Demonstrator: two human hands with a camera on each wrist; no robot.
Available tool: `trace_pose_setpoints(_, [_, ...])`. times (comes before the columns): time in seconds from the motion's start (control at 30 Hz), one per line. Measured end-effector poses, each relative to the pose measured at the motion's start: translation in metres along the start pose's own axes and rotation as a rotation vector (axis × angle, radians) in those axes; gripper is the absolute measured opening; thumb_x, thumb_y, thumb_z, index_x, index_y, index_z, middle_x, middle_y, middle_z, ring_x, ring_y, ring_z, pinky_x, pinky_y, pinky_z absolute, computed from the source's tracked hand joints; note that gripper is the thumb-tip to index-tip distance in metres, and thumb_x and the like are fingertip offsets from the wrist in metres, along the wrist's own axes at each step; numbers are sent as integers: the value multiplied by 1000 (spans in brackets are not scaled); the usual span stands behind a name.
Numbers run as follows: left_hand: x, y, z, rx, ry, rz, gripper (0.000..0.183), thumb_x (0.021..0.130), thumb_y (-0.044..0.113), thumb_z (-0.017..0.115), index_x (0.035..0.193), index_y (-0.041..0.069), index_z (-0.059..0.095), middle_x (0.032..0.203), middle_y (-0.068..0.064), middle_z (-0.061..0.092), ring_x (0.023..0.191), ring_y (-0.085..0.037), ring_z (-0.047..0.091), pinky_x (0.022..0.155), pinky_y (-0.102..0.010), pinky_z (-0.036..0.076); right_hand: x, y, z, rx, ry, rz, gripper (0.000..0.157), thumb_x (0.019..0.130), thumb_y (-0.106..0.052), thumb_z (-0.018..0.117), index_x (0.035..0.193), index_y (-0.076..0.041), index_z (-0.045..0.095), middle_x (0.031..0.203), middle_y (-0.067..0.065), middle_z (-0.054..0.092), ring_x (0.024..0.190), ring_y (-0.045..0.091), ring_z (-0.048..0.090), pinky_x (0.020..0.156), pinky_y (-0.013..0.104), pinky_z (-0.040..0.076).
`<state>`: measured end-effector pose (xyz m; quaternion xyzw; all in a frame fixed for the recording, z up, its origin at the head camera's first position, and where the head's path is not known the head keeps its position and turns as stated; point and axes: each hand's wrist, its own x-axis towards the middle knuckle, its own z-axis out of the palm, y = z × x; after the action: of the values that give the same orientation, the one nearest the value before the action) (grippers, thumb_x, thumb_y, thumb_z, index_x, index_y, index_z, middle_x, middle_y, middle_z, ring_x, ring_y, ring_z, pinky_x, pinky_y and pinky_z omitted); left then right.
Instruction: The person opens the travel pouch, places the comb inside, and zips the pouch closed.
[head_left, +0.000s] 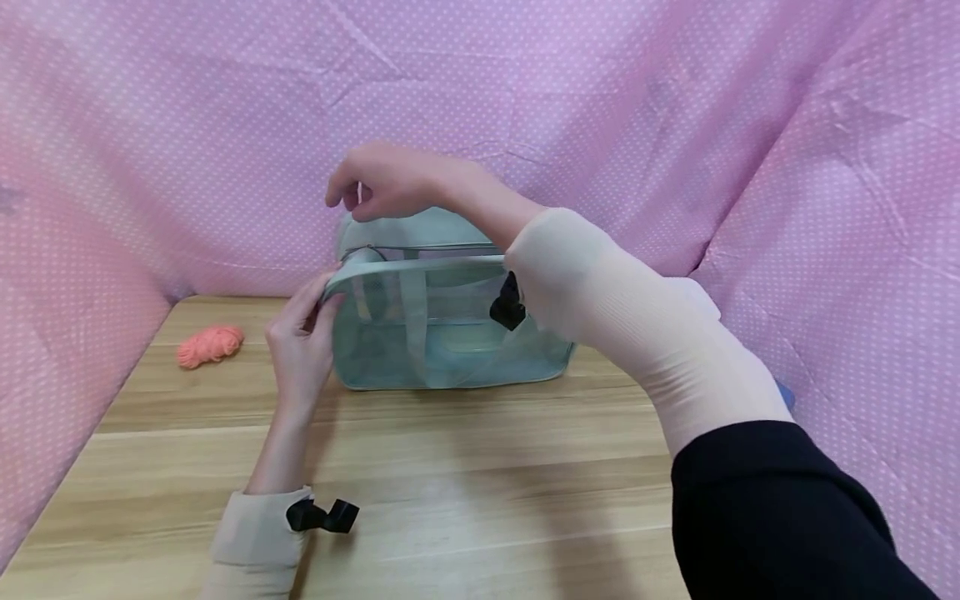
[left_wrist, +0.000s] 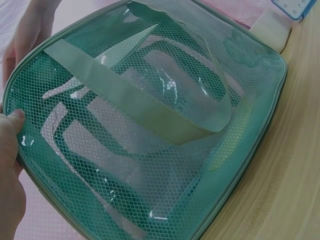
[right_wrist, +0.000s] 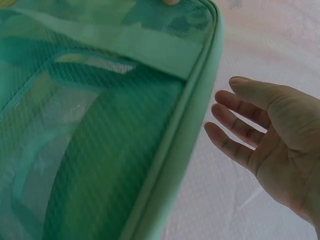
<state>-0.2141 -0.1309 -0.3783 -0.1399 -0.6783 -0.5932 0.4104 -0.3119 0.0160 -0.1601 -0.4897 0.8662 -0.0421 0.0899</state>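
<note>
A translucent green bag [head_left: 461, 367] stands on the wooden counter [head_left: 465, 475]. The left hand [head_left: 303, 346] pinches its upper left corner; the right hand [head_left: 390, 179], empty with fingers loosely bent, hangs above the bag. Coral yarn [head_left: 210, 346] lies left of both.

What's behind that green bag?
Pink dotted cloth shows behind the green bag. Anything on the table right behind it can't be made out, and the right forearm hides part of the view.
</note>
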Motion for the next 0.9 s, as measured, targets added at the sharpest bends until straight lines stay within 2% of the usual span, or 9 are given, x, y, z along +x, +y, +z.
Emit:
trace_pose_setpoints(0.2, [-2, 0, -1, 3, -1, -19, 25, 94, -1, 70, 118, -1, 76, 118, 5, 76, 102, 1, 68, 85, -11, 54, 17, -9, 13, -33, -63, -26, 38, 98, -2, 54, 133, -6, 68, 127, 10, 71, 116, 16, 62, 104, 26, 50])
trace_pose_setpoints(0.33, [-1, 0, -1, -4, 0, -19, 26, 93, -2, 70, 118, 0, 76, 119, -2, 77, 103, 1, 68, 86, -11, 54, 22, -16, 19, -56, -122, 8, 36, 99, -2, 56, 132, -6, 68, 131, 10, 68, 119, 17, 59, 107, 27, 48])
trace_pose_setpoints(0.47, [0, -1, -2, -8, 5, -22, 25, 93, -2, 71, 117, 0, 76, 118, 0, 77, 103, 0, 69, 87, -11, 54, 26, -24, 22, -87, -156, 37, 35, 98, -3, 56, 131, -7, 68, 133, 11, 64, 113, 17, 56, 101, 26, 48])
trace_pose_setpoints(0.57, [1, -2, -3, -3, 10, -27, 25, 92, -3, 71, 116, 0, 76, 116, 10, 76, 100, 2, 68, 85, -10, 54, 29, -28, 25, -113, -164, 41, 32, 98, -3, 56, 127, -5, 69, 133, 11, 63, 109, 17, 56, 97, 26, 49])
trace_pose_setpoints(0.9, [0, -2, -1, 14, 23, -19, 26, 90, -5, 72, 115, 1, 77, 109, 25, 72, 88, 5, 64, 75, -7, 50, 32, -26, 32, -167, -143, 27, 22, 97, -4, 60, 117, -1, 70, 130, 11, 62, 107, 17, 55, 96, 27, 48])
